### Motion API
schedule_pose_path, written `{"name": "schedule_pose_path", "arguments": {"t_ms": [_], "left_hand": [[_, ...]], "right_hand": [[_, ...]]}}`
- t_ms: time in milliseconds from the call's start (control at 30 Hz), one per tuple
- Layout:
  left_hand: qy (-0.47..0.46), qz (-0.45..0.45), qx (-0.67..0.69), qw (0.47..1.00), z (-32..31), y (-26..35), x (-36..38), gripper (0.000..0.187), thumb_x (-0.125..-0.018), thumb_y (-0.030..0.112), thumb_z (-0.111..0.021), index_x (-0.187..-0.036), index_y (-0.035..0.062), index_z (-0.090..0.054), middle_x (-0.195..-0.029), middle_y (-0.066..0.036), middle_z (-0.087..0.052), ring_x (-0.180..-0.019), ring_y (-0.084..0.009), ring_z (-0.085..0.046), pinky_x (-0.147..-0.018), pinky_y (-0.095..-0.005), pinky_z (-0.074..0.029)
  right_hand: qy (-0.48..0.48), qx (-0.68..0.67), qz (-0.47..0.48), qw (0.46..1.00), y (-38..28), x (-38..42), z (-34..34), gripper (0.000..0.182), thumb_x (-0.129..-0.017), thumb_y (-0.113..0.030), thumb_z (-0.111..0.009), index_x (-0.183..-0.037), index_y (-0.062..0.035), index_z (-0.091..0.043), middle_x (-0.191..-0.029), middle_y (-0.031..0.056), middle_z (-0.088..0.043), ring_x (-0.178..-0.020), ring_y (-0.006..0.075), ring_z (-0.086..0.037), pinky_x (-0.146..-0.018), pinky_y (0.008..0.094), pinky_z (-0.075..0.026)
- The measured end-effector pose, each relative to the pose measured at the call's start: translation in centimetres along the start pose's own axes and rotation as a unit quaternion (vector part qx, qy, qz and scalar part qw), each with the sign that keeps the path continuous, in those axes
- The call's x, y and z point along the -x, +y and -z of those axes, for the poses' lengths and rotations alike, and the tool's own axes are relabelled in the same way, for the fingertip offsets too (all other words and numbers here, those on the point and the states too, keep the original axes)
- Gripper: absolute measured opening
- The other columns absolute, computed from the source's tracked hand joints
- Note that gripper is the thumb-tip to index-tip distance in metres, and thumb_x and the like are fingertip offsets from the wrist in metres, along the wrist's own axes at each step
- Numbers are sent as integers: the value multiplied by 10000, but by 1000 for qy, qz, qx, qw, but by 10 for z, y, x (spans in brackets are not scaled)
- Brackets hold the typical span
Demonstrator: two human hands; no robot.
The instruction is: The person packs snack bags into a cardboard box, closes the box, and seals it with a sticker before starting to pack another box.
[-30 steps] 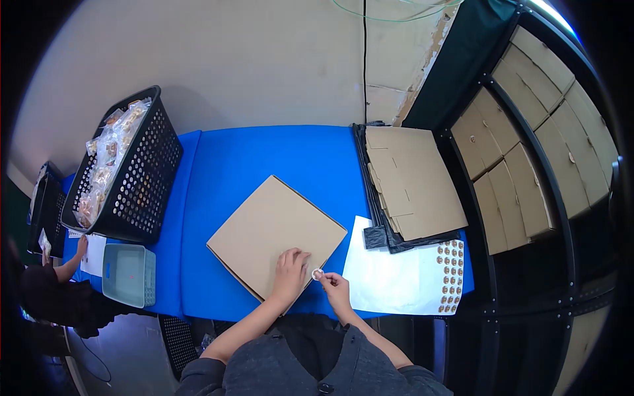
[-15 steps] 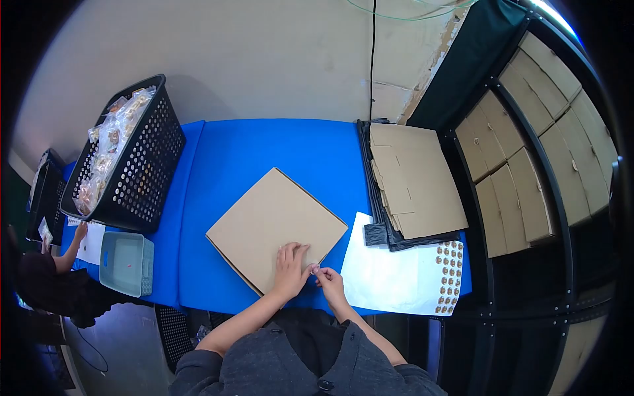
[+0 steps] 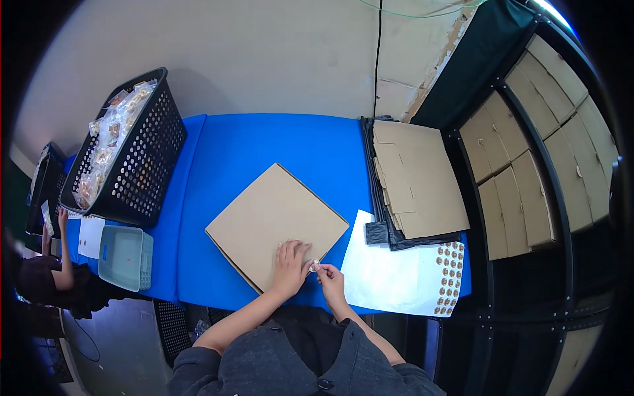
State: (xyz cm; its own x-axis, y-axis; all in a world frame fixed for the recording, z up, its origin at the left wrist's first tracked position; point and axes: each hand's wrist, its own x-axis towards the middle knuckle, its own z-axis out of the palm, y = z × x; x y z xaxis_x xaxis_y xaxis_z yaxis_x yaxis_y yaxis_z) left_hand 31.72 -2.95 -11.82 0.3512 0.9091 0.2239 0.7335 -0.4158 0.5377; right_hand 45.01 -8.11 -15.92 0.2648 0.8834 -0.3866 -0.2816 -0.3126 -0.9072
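Note:
A closed brown cardboard box (image 3: 274, 211) lies cornerwise on the blue cloth in front of me. My left hand (image 3: 288, 269) rests flat on its lid near the right lower edge, fingers stretched out and thumb toward a small round sticker (image 3: 315, 266). At that same edge, my right hand (image 3: 331, 279) pinches the sticker between thumb and fingers. To the right is a white sticker sheet (image 3: 389, 277) with several round brown stickers left along its right side.
Flattened cardboard boxes (image 3: 422, 178) are stacked on black plastic at the right. A black basket (image 3: 142, 165) of bagged items and a grey-green bin (image 3: 125, 257) stand left. Another person (image 3: 56, 277) works at far left. Shelves hold boxes (image 3: 508, 211) at right.
My hands stay at the box edge, and the sticker in my right fingers shows more plainly. The other person's hand at far left has moved up toward a small bag.

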Motion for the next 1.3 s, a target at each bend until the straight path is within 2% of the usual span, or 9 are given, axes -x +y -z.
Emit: {"name": "schedule_pose_path", "arguments": {"t_ms": [133, 467, 567, 733, 933, 1200, 1267, 1300], "left_hand": [[-8, 4, -13, 1000, 0, 1, -1, 433, -906, 274, -555, -1307, 121, -493, -1279, -154, -445, -1289, -358, -364, -1108, -525, -208], [-22, 7, -27, 999, -3, 1, 0, 466, -914, 310, -532, -1343, 141, -463, -1306, -163, -417, -1309, -358, -320, -1118, -534, -145], [-26, 4, -20, 999, 4, 5, -1, 482, -912, 330, -530, -1348, 138, -458, -1318, -165, -410, -1312, -362, -314, -1120, -535, -140], [-25, 1, -36, 999, -1, 4, 0, 507, -907, 360, -533, -1356, 138, -453, -1330, -165, -404, -1317, -364, -308, -1122, -534, -137], [-33, 7, -42, 999, 1, 5, -1, 500, -912, 367, -530, -1353, 145, -457, -1329, -165, -405, -1316, -359, -312, -1123, -529, -145], [-33, 6, -36, 999, 2, 4, -2, 465, -925, 346, -508, -1344, 148, -464, -1317, -155, -412, -1311, -358, -323, -1119, -530, -155], [-37, 8, -36, 999, 4, 5, -2, 465, -918, 326, -520, -1346, 152, -463, -1316, -159, -411, -1309, -363, -321, -1118, -531, -160], [-35, 7, -32, 999, 5, 7, -3, 467, -911, 307, -532, -1347, 157, -462, -1314, -163, -409, -1306, -367, -320, -1117, -531, -166]], "right_hand": [[-7, 26, -11, 1000, 2, -2, 3, 229, -898, -242, -669, -941, -18, -651, -747, -7, -616, -637, 51, -521, -586, 192, -414], [-9, -31, -7, 999, 0, 0, 5, 202, -937, -200, -607, -967, -3, -642, -756, -5, -597, -653, 61, -513, -605, 194, -414], [-5, -30, -4, 1000, -4, 1, 5, 215, -933, -213, -615, -961, -2, -648, -711, -16, -580, -613, 53, -492, -565, 187, -384], [-10, 83, -48, 995, -6, 2, 9, 276, -918, -278, -640, -869, -7, -670, -612, -35, -546, -543, 34, -448, -494, 193, -313], [-2, 12, -9, 1000, 4, 2, 7, 225, -919, -241, -640, -928, -17, -662, -636, -34, -548, -548, 34, -445, -513, 181, -326], [2, 35, -25, 999, 2, 2, 7, 248, -912, -258, -651, -911, -10, -667, -666, -26, -566, -553, 41, -451, -510, 197, -348], [18, 8, -14, 1000, -4, 4, 4, 249, -925, -248, -629, -879, -9, -679, -649, -35, -565, -540, 27, -435, -479, 191, -309], [18, 23, 1, 1000, -4, 3, 4, 252, -933, -253, -618, -876, -15, -680, -617, -48, -548, -512, 15, -383, -460, 203, -259]]}}
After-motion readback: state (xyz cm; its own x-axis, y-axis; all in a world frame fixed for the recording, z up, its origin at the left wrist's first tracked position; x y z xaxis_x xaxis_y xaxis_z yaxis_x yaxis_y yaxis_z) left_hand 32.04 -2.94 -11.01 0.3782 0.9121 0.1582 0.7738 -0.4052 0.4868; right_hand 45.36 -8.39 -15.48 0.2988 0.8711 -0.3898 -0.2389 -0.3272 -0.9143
